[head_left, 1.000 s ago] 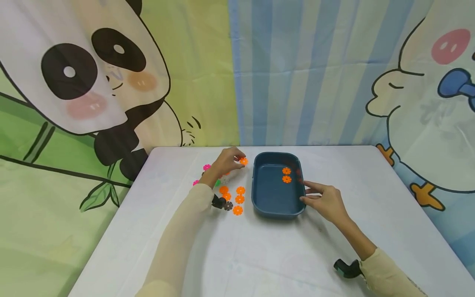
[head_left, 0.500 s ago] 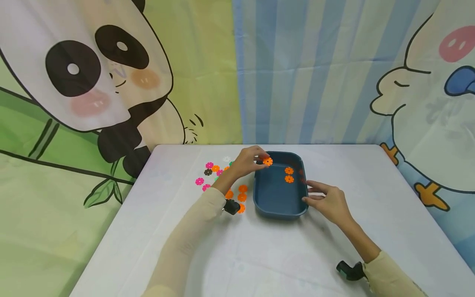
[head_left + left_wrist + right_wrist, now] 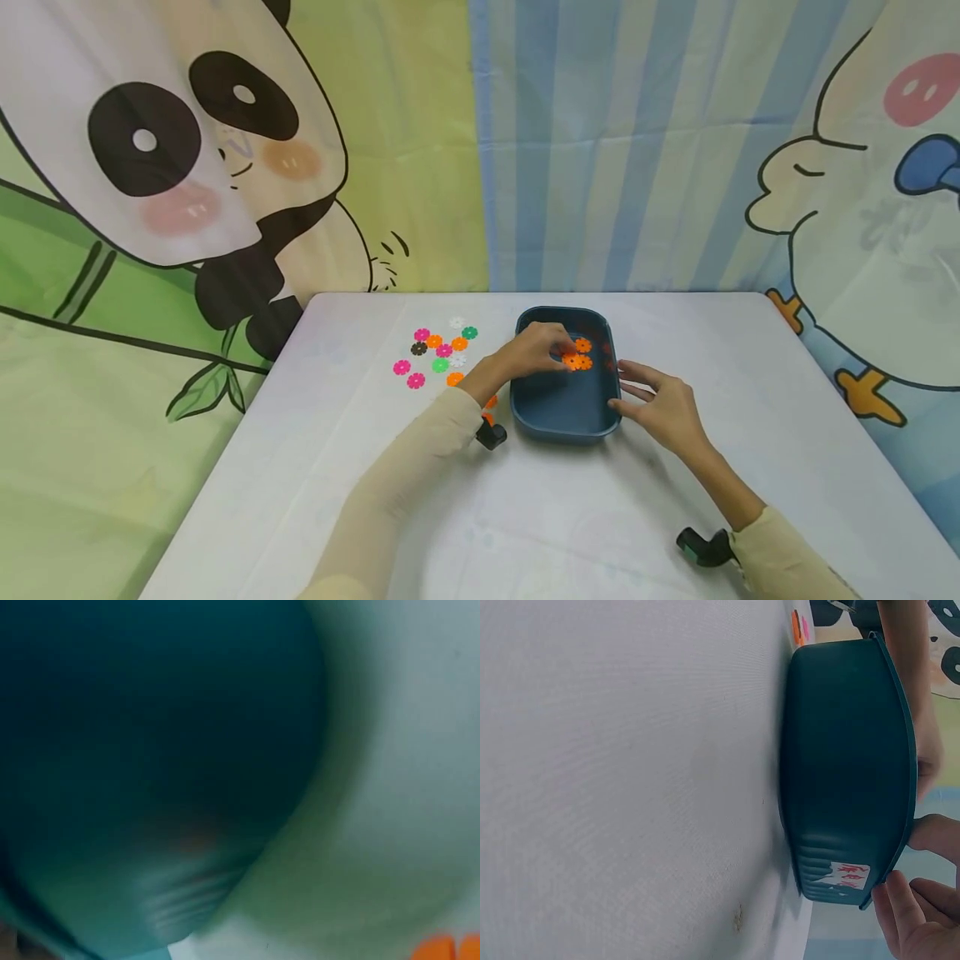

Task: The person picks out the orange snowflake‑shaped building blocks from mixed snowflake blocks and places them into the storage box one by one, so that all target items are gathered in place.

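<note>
Since the earlier frame, the left hand (image 3: 536, 350) is displaced rightward, from the tray's far-left corner to inside it, thumb and fingertips pinching an orange flower (image 3: 572, 362). Two settled flowers (image 3: 583, 344) lie immediately right, nearer this hand. The tray (image 3: 566, 436) points lengthwise away from the person; the right hand (image 3: 663, 404), loosely extended, touches its right side.

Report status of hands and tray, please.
Left hand inside tray, at orange piece, grip unclear. Right hand touching tray rim. Left arm partly covers orange pieces outside.
</note>
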Tool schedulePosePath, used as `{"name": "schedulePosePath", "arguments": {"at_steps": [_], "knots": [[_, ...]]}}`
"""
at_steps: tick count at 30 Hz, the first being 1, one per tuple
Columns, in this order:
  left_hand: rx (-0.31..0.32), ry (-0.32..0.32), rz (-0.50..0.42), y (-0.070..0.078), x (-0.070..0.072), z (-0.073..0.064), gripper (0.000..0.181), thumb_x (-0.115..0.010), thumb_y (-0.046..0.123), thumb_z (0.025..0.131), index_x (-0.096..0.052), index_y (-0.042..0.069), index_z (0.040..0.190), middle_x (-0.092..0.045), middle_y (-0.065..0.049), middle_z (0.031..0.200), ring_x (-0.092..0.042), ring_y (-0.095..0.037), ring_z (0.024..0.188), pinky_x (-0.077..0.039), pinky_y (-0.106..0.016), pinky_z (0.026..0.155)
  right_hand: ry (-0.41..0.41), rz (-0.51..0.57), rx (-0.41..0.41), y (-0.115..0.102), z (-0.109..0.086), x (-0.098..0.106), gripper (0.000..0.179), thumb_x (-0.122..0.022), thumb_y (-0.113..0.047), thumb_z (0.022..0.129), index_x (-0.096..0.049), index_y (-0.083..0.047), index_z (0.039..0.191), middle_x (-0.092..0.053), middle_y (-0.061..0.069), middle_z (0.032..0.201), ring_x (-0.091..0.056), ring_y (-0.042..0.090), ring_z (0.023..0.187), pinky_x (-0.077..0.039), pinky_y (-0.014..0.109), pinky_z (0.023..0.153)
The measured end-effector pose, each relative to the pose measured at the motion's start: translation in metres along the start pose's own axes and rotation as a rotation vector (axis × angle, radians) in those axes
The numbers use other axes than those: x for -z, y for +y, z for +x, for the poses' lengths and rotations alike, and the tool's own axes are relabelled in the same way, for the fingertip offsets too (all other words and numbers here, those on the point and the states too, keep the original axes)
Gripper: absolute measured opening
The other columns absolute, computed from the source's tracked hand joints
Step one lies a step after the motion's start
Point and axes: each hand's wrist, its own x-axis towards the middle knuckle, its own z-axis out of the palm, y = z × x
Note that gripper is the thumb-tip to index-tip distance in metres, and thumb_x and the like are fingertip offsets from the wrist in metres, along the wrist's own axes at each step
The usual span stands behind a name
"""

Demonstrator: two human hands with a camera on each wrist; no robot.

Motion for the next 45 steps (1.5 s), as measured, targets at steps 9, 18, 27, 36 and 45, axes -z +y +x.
{"name": "schedulePosePath", "arguments": {"at_steps": [9,18,27,36,45], "knots": [[-0.001,-0.111,0.107,0.005,-0.017,0.013,0.036,-0.082,0.025,0.080,-0.073,0.007,0.111,-0.064,-0.001,0.102,-0.060,-0.008,0.090,-0.047,-0.012,0.079,0.004,-0.004,0.005,0.001,0.001,-0.001,0.068,-0.082,-0.003,0.076,-0.054,-0.002,0.137,-0.059,0.022,0.129,-0.065,0.033,0.108,-0.055,0.025,0.079],[-0.028,-0.163,0.183,0.005,-0.030,0.022,0.034,-0.082,0.026,0.080,-0.074,0.009,0.109,-0.068,0.001,0.101,-0.058,-0.009,0.089,-0.046,-0.016,0.080,0.001,-0.002,-0.006,0.001,0.001,-0.001,0.068,-0.082,-0.003,0.076,-0.053,-0.002,0.138,-0.058,0.022,0.130,-0.064,0.032,0.109,-0.055,0.025,0.078],[-0.019,-0.175,0.230,0.003,-0.038,0.026,0.032,-0.081,0.034,0.080,-0.075,0.012,0.103,-0.065,0.004,0.094,-0.056,-0.008,0.083,-0.044,-0.021,0.080,0.003,-0.012,0.014,0.000,0.000,-0.001,0.068,-0.081,0.000,0.076,-0.053,-0.001,0.138,-0.058,0.023,0.129,-0.065,0.033,0.108,-0.055,0.027,0.079],[0.003,-0.145,0.177,0.004,-0.035,0.025,0.033,-0.083,0.029,0.078,-0.075,0.009,0.103,-0.068,0.002,0.095,-0.059,-0.006,0.082,-0.047,-0.013,0.073,-0.002,-0.002,0.006,0.000,0.001,0.000,0.068,-0.081,0.000,0.076,-0.053,-0.001,0.138,-0.058,0.022,0.130,-0.065,0.032,0.108,-0.055,0.026,0.078],[0.002,0.047,0.155,-0.017,0.017,0.002,0.032,-0.081,0.021,0.081,-0.073,0.005,0.107,-0.065,-0.005,0.099,-0.062,-0.013,0.086,-0.050,-0.018,0.075,0.003,-0.031,-0.005,-0.001,0.000,-0.002,0.067,-0.082,-0.001,0.076,-0.054,-0.002,0.137,-0.059,0.022,0.128,-0.065,0.032,0.108,-0.055,0.025,0.077]]}}
